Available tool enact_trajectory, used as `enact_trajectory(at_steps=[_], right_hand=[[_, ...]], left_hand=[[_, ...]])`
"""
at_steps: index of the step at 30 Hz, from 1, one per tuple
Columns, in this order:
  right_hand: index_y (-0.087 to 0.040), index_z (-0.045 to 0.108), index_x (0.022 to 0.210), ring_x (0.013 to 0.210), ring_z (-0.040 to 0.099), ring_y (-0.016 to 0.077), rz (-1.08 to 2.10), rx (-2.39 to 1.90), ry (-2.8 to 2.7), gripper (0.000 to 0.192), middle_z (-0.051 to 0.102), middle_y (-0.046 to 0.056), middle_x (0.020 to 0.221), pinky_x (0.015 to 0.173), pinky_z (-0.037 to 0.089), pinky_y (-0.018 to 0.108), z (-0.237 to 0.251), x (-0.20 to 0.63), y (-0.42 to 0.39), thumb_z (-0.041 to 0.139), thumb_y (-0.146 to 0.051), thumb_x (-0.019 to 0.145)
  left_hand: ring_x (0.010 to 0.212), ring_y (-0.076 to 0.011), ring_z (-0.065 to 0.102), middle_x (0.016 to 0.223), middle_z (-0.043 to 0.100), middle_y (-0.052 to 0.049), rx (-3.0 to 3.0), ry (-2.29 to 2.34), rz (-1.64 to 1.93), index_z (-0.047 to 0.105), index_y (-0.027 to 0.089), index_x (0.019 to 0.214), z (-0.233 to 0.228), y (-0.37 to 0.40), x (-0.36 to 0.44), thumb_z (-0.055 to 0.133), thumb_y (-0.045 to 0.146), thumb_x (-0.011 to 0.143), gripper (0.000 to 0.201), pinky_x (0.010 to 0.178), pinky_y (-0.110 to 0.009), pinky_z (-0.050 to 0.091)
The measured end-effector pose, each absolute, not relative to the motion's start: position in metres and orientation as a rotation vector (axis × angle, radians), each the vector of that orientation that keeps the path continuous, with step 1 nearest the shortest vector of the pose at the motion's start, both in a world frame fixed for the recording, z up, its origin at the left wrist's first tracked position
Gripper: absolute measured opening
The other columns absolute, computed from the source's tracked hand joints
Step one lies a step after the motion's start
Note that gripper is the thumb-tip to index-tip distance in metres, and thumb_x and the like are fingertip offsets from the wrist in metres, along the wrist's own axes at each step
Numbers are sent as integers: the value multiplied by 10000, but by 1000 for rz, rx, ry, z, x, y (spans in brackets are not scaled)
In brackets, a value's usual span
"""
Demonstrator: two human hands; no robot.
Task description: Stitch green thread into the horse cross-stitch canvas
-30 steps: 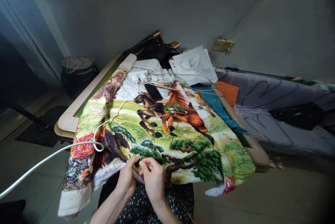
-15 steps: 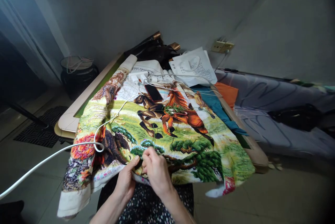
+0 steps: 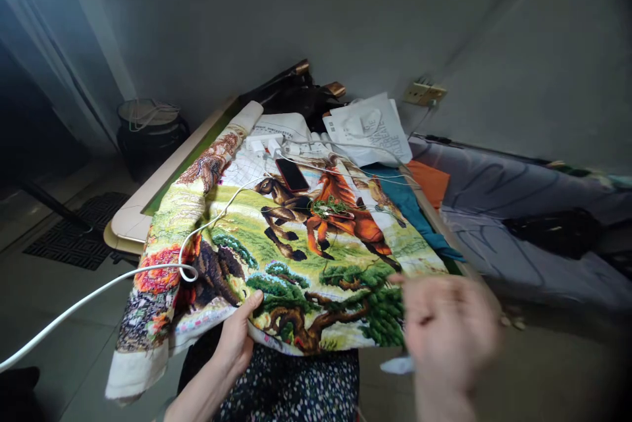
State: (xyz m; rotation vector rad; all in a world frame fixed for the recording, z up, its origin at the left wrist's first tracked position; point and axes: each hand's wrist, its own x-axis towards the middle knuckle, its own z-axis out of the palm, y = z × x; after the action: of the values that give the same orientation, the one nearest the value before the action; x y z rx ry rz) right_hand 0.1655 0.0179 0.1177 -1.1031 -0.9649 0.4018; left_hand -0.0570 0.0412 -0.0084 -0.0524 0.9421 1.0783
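Observation:
A large cross-stitch canvas (image 3: 237, 211) with horses, grass and a pine tree lies over the table and hangs past its front edge. My left hand (image 3: 237, 336) grips the canvas's front edge, thumb on top and fingers hidden underneath. Off to the right, my right hand (image 3: 447, 330) is raised above the canvas and blurred by motion. Its fingers look curled together; whatever is between them is too smeared to make out. A tangle of green thread (image 3: 330, 207) rests on the orange horse. The canvas's left side is rolled up (image 3: 170, 231).
A phone (image 3: 292, 175) and a white power strip (image 3: 264, 143) lie on the canvas. One white cable (image 3: 74, 310) loops across from the left. Behind are white bags (image 3: 368, 129), with teal cloth (image 3: 395, 195) at the right. A wall socket (image 3: 423, 93) sits beyond.
My right hand has swung from the canvas's front edge, beside my left hand, out to the right. My left hand keeps its hold on the edge.

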Motion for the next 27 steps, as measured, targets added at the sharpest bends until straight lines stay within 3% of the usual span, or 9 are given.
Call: enact_trajectory(at_steps=[2, 5, 11, 27], right_hand=[[-216, 518, 752, 397, 408, 94, 762, -1224, -1065, 215, 388, -91, 472, 446, 431, 216, 83, 125, 24, 558, -351, 915], [-187, 600, 878, 441, 457, 104, 1050, -1434, -1337, 174, 477, -56, 519, 418, 355, 192, 46, 80, 24, 491, -310, 933], [-171, 737, 890, 486, 546, 134, 806, -1642, -1629, 267, 614, 3, 554, 507, 420, 218, 30, 56, 21, 475, -219, 896], [-209, 738, 774, 473, 546, 136, 616, -1722, -1756, 271, 663, -4, 575, 519, 383, 225, 32, 55, 25, 493, -147, 869]], left_hand=[[856, -263, 723, 842, 778, -90, -52, 946, 1086, 732, 114, 854, -8, 40, -57, 769, 162, 667, 197, 888, -394, 550], [754, -245, 719, 771, 769, -78, -37, 955, 1093, 728, 120, 798, -7, 39, -57, 785, 166, 644, 170, 825, -388, 567], [652, -190, 684, 700, 746, -50, -43, 968, 1123, 719, 118, 733, -11, 39, -58, 807, 159, 611, 156, 689, -305, 561], [708, -215, 702, 760, 765, -75, -54, 953, 1096, 729, 102, 761, -11, 40, -59, 780, 151, 647, 134, 774, -344, 566]])
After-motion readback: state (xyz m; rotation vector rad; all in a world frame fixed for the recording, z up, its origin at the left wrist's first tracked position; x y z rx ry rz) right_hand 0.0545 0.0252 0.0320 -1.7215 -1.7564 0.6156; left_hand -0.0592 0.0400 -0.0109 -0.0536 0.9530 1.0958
